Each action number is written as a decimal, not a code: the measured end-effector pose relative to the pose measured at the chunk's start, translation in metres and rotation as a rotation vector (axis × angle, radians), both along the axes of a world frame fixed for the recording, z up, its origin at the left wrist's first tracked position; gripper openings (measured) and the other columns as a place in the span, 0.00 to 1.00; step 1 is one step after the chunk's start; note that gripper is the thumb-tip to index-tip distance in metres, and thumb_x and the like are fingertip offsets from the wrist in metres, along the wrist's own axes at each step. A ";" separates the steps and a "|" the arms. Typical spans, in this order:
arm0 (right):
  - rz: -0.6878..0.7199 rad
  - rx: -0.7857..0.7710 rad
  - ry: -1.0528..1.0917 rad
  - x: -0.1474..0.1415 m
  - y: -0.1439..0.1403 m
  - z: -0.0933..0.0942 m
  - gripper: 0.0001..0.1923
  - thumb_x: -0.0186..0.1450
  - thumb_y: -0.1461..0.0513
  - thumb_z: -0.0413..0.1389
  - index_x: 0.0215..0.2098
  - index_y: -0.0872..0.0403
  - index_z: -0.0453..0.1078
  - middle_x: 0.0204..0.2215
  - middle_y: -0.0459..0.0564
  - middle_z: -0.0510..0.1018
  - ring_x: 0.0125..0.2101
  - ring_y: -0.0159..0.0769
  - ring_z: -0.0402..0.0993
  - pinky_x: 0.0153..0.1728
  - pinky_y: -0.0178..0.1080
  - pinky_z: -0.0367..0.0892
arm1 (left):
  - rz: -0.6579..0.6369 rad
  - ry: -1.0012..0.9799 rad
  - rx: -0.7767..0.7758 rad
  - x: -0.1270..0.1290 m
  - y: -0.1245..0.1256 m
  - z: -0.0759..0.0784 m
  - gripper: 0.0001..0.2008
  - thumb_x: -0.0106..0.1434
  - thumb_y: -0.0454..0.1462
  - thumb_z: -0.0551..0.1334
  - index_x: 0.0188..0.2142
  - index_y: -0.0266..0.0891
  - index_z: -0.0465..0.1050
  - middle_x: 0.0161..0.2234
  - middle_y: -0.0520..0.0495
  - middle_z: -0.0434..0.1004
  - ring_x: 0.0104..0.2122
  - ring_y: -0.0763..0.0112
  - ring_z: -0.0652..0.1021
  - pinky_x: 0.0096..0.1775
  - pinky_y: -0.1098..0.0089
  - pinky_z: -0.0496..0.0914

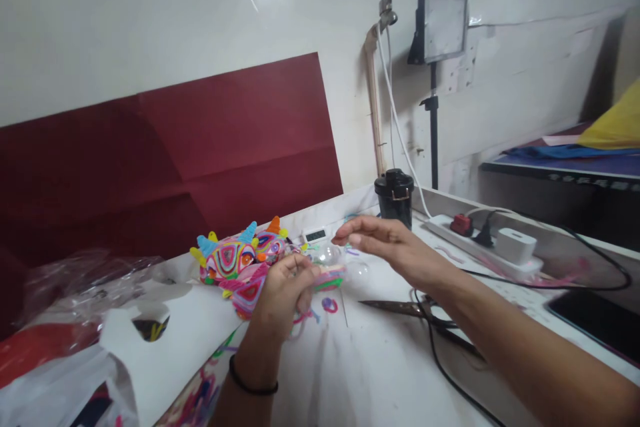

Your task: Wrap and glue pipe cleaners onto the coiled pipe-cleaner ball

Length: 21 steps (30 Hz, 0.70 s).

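My left hand (281,290), with a dark band at the wrist, has its fingers closed on a flat striped fuzzy piece (330,277) in pink and green. To the right and a little higher, my right hand (393,247) hovers with thumb and fingers apart and holds nothing. Clear plastic domes (329,254) lie between and behind the two hands. Just below the striped piece is a small pink and purple coil (329,305). Colourful horned figures (230,259) made of fuzzy strips crowd behind my left hand. Scissors (393,307) rest beneath my right forearm, partly hidden by it.
At the back stand a black lidded cup (394,200) and a small digital display (315,235). On the right are a power strip (520,265), cables and a dark phone (595,320). White cut card (160,340) and plastic bags (65,373) cover the left side.
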State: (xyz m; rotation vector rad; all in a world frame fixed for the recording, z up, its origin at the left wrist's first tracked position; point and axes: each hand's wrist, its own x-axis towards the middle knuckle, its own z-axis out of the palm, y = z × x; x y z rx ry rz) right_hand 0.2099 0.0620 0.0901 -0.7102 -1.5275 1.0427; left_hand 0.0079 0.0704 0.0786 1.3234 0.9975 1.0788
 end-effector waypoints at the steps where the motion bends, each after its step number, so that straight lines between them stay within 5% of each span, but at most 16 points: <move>1: -0.038 0.033 -0.019 0.001 -0.002 0.003 0.11 0.63 0.54 0.57 0.33 0.53 0.74 0.34 0.49 0.78 0.38 0.36 0.73 0.42 0.39 0.65 | 0.002 -0.030 -0.008 -0.002 0.001 0.001 0.13 0.50 0.40 0.67 0.25 0.39 0.64 0.07 0.64 0.54 0.08 0.84 0.52 0.13 0.79 0.47; 7: -0.111 0.097 -0.084 -0.002 -0.008 0.012 0.17 0.63 0.52 0.55 0.25 0.55 0.71 0.21 0.48 0.75 0.24 0.32 0.69 0.28 0.36 0.66 | 0.063 -0.288 0.004 -0.017 0.006 0.008 0.15 0.46 0.38 0.70 0.27 0.38 0.64 0.11 0.66 0.54 0.08 0.89 0.51 0.12 0.83 0.47; 12: -0.172 0.118 -0.260 -0.004 -0.013 0.011 0.12 0.60 0.56 0.55 0.25 0.56 0.72 0.20 0.48 0.76 0.23 0.33 0.71 0.27 0.36 0.65 | 0.076 -0.542 -0.050 -0.028 0.009 0.014 0.14 0.46 0.32 0.70 0.23 0.37 0.63 0.12 0.65 0.59 0.07 0.91 0.54 0.11 0.86 0.50; 21: -0.123 0.118 -0.694 0.005 -0.047 -0.033 0.14 0.68 0.58 0.46 0.25 0.53 0.61 0.18 0.45 0.72 0.19 0.31 0.65 0.22 0.33 0.57 | 0.108 -0.965 -0.084 -0.051 0.015 0.024 0.13 0.51 0.28 0.65 0.20 0.38 0.60 0.10 0.65 0.60 0.05 0.88 0.59 0.09 0.84 0.52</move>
